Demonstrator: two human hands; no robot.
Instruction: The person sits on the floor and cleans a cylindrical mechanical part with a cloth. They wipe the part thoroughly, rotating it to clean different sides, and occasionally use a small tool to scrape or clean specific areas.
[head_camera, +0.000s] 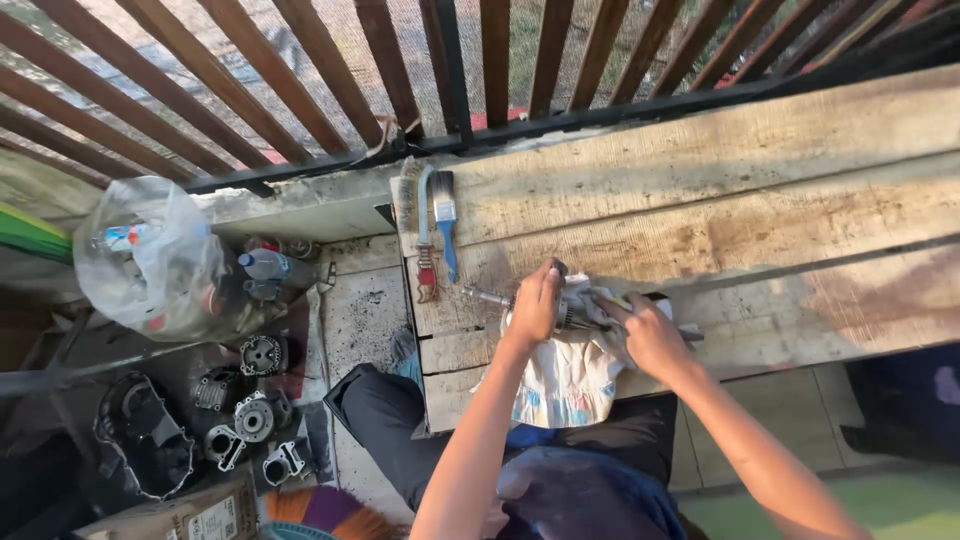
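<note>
My left hand (535, 302) grips a metal shaft part (490, 297) whose bare end sticks out to the left over a worn wooden bench (700, 200). My right hand (645, 330) presses a pale patterned cloth (565, 380) against the right end of that part. The cloth hangs over the bench's near edge toward my lap. Most of the part is hidden under both hands and the cloth.
A blue-handled paintbrush (444, 222) and a wire brush (424, 240) lie on the bench's left end. Left on the floor are a clear plastic bag (150, 255), a bottle (262, 265) and several metal engine parts (250, 400). A slatted railing (400, 70) runs behind.
</note>
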